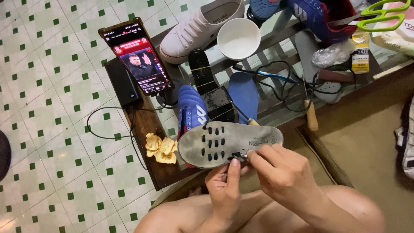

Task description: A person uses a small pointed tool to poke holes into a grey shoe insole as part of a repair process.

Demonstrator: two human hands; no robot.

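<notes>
Hands [254, 174] pinching grey insole [228, 142], grip closed

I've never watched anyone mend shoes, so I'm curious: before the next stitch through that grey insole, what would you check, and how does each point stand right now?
1. Grey insole held steady: ok, the left hand props it from below, thumb up against its edge.
2. Grip on the tool: ok, the right hand pinches a thin metal tool at the insole's lower edge.
3. Tool tip lined up with a hole: cannot tell, the fingers hide it.
4. Thread run through the slots: ok, dark stitches fill several rows.
5. Spare awl within reach: ok, it lies on the table just beyond.
</notes>
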